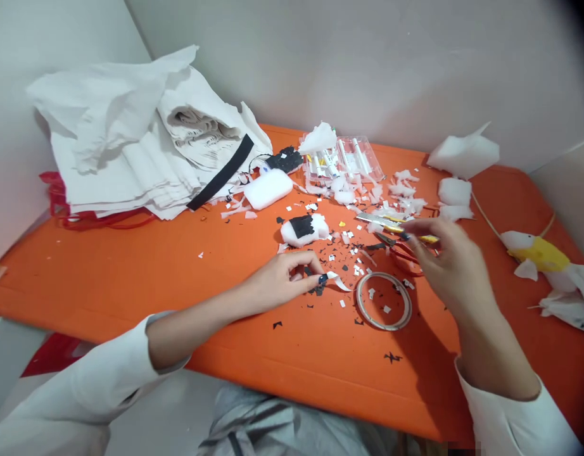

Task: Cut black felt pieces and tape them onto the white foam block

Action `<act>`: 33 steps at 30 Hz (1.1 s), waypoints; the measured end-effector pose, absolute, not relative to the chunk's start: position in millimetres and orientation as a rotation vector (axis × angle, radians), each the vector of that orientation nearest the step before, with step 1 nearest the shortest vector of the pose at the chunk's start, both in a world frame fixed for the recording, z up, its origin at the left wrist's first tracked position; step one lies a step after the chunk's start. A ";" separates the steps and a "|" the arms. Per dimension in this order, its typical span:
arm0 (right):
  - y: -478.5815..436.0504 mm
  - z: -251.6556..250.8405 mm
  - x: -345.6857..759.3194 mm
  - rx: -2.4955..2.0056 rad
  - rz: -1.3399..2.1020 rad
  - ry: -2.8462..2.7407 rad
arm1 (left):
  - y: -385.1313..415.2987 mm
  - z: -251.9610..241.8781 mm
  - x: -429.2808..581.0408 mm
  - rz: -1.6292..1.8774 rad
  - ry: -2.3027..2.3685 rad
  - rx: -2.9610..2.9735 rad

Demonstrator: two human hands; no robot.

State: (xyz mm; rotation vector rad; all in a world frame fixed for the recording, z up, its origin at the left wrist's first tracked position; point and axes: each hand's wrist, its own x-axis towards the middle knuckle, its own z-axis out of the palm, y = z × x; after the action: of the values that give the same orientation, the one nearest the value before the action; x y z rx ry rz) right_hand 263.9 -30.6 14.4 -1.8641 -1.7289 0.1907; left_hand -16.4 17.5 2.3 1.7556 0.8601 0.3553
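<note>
My left hand (289,278) rests low over the table, thumb and finger pinched on a narrow white strip (338,282) that curls to the right. Dark scraps lie under its fingertips. My right hand (446,259) has its fingers closed around a utility knife (380,221) with a silver front and yellow body, pointing left. Red-handled scissors (402,252) lie just beneath that hand. Between the hands is a tape roll (384,301), lying flat. Beyond my left hand sits a white foam piece (320,226) with a black patch (301,225) on it.
White sheets (116,139) are piled at the back left, a black strip (220,174) across them. A white block (268,189), a marker case (361,158) and foam scraps (408,190) lie farther back. A yellow-and-white fish-like figure (541,253) is at right on the orange table (178,266).
</note>
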 end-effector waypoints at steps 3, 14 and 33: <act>-28.0 8.0 298.2 -2.045 -0.128 -1.760 | 17.4 3.8 -16.7 0.378 0.864 1.822; -30.1 -8.6 313.8 -2.176 0.231 -1.949 | 20.0 -2.4 -23.7 0.626 0.929 2.348; -62.9 27.9 263.4 -1.726 1.271 -1.527 | 19.2 -0.5 -11.1 0.451 0.928 1.367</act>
State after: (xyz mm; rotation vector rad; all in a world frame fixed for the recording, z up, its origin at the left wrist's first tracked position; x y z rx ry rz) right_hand 263.4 -62.9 27.9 -1.7265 -1.5274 1.2707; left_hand -11.1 19.2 -0.5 1.3669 0.9278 0.4513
